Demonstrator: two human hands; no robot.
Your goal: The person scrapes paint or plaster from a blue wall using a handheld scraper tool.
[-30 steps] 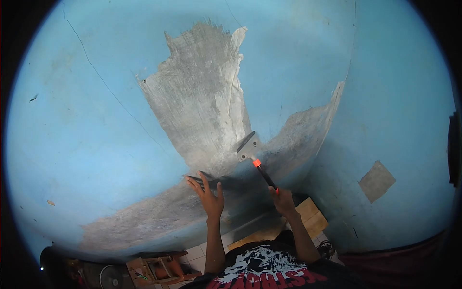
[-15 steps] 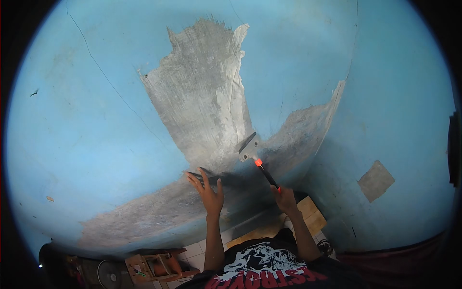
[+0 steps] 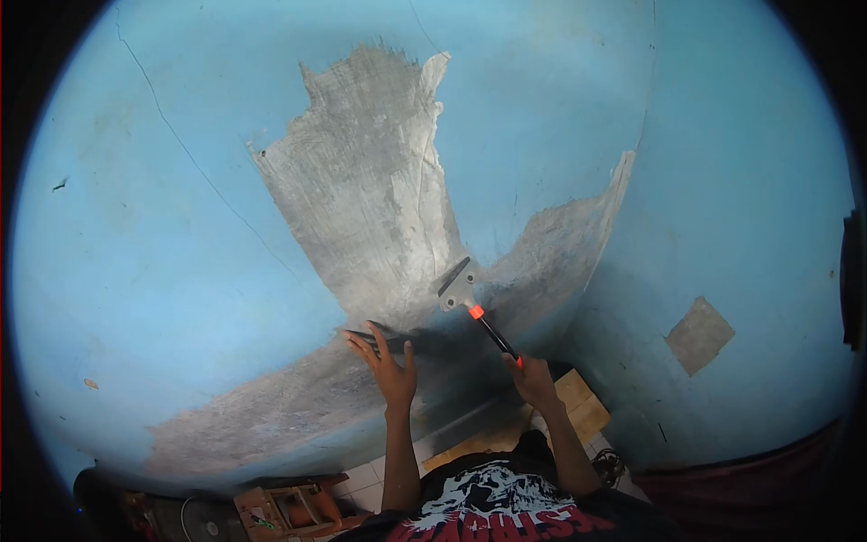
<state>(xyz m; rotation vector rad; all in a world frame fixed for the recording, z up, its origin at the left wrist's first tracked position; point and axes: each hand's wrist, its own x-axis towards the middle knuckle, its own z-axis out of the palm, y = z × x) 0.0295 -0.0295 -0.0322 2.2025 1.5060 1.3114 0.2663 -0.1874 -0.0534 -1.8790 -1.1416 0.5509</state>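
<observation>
My right hand (image 3: 535, 381) is closed round the black handle of a long scraper (image 3: 492, 332) with orange-red collars. Its wide grey head and dark blade lie at the lower right edge of a bare grey patch (image 3: 352, 181) in the blue paint. My left hand (image 3: 388, 369) has its fingers spread at the wall, over the scraped area near the foot of that patch, and holds nothing. Whether the left fingertips press on the wall is hard to make out.
Blue wall (image 3: 542, 108) meets another wall (image 3: 750, 199) at a corner on the right; that one has a small grey square (image 3: 700, 336). Below stand a wooden stool (image 3: 289, 510), a round fan (image 3: 212, 519) and a wooden board (image 3: 582, 406) on the tiled floor.
The wall has shifted slightly left and down in view. My right hand keeps its grip on the scraper, whose head stays near the same patch edge. My left hand remains spread.
</observation>
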